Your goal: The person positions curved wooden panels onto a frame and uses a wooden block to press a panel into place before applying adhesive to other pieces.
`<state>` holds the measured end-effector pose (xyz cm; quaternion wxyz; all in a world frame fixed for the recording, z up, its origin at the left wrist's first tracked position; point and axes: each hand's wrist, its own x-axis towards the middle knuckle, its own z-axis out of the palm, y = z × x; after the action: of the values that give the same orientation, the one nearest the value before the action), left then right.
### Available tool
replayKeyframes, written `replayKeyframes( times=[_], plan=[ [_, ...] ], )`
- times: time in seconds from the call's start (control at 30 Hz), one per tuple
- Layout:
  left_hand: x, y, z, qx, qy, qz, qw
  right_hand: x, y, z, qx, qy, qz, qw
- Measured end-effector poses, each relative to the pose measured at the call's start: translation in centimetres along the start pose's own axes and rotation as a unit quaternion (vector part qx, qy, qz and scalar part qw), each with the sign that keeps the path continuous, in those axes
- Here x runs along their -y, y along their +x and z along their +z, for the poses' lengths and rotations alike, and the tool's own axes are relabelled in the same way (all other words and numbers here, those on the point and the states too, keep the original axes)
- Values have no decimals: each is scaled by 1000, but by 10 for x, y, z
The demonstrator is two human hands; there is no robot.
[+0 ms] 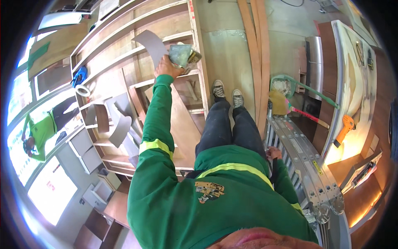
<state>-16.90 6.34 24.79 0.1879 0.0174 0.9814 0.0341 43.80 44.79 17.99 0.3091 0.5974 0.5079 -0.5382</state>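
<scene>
Green sleeves with yellow reflective bands fill the foreground, seen from above. Left hand (165, 66), arm extended forward, is closed around a crumpled packet (183, 55) of greyish wrapping with a yellow-and-dark end; it also touches a curved grey laminate strip (150, 43) that rises beside it. Right hand (273, 153) rests low beside the hip, near the aluminium ladder (302, 157); whether its fingers are curled or spread cannot be told. The person's shoes (226, 92) stand on the floor between a wooden shelf unit (124, 54) on the left and leaning timber boards (255, 50) on the right.

Hazard, as a judgement: the packet is held at full reach and could slip from the grip, falling among the shelf compartments.

Containers: the shelf compartments hold loose grey laminate offcuts (120, 128), a roll of tape (83, 90) and a blue object. A green pan (284, 85) by the ladder holds pale debris. An orange power drill (345, 128) lies on the bench (352, 83) at right.
</scene>
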Motion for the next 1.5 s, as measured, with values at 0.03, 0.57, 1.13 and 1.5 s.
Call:
replayKeyframes(
  times=[0.03, 0.57, 1.13, 1.5],
  plan=[
    [2, 15, 3, 6, 9, -16, 1000, 0, -6, 10, -3, 12, 3, 1000],
    [21, 115, 116, 24, 14, -119, 993, 20, -4, 110, 16, -14, -19, 1000],
    [53, 111, 171, -26, 12, -105, 994, 139, 80, 201, -71, -351, -299, 885],
    [111, 124, 196, -9, -57, -15, 998, 153, 125, 212, -190, -279, -355, 872]
  ],
)
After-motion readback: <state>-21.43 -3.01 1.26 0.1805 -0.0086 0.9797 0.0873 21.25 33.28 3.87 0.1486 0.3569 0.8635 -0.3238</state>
